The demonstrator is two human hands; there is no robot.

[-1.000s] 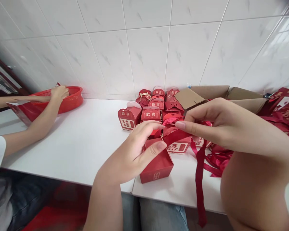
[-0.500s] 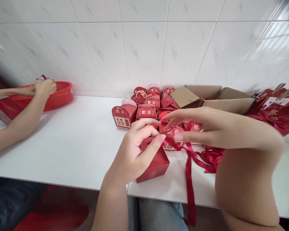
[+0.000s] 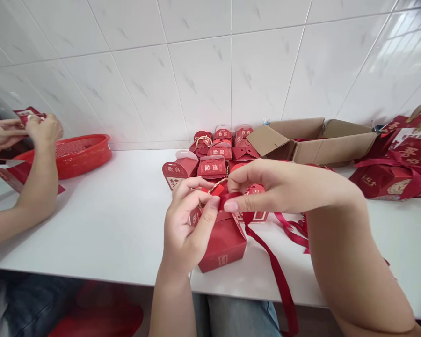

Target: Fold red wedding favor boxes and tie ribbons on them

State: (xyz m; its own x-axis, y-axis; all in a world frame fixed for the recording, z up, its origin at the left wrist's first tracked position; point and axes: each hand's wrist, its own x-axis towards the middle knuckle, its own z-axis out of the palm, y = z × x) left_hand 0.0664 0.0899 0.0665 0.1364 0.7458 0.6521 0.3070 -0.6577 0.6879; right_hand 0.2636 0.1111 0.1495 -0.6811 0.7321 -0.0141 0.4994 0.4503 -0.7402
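A small red gift box [image 3: 224, 245] stands on the white table in front of me, with a twisted gold cord [image 3: 218, 184] at its top. Above it my left hand [image 3: 189, 229] is closed, its thumb and fingers pinching a dark red satin ribbon [image 3: 275, 262]. My right hand [image 3: 266, 187] meets it from the other side, thumb and fingertips closed on the same ribbon. From there the ribbon's long tail runs down over the table's front edge. My fingers hide part of the box top, and whether a knot is there I cannot tell.
Several red printed gift boxes [image 3: 212, 167] stand in rows behind. An open cardboard carton [image 3: 337, 152] and red gift bags [image 3: 412, 145] are at the right, near loose ribbon [image 3: 294, 234]. At left, a co-worker's hands [image 3: 44, 131] hold a small red packet above a red plastic basket [image 3: 87, 157].
My right hand has come in against my left fingertips, drawing the ribbon closer to the box top. The co-worker's hands have lifted away from the basket. The view has shifted slightly.
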